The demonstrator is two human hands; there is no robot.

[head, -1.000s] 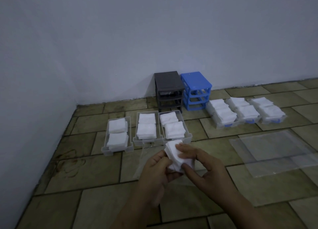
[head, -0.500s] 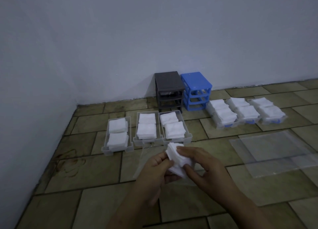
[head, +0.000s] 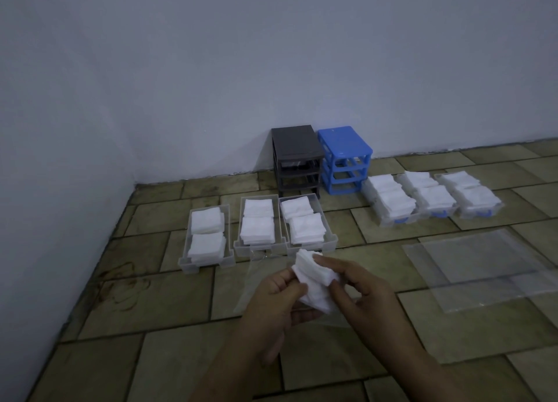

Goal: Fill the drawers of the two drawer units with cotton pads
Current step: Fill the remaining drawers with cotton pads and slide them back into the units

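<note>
Both hands hold a small stack of white cotton pads (head: 312, 276) low in the middle of the view. My left hand (head: 273, 303) grips it from the left and below; my right hand (head: 362, 293) pinches it from the right. Beyond the hands, three clear drawers (head: 332, 239) lie side by side on the floor, each holding two piles of pads. At the wall stand a dark grey drawer unit (head: 296, 160) and a blue drawer unit (head: 345, 160), both with empty slots. Right of the blue unit, three more clear drawers (head: 401, 220) with blue handles are heaped with pads.
The floor (head: 151, 305) is brown tile, meeting a white wall on the left and at the back. Clear plastic bags (head: 483, 259) lie flat on the tiles at the right, and another clear bag (head: 259, 277) lies under my hands.
The pad stack has shifted slightly lower and tilted in my hands as my fingers adjusted around it. The drawers and units have not moved.
</note>
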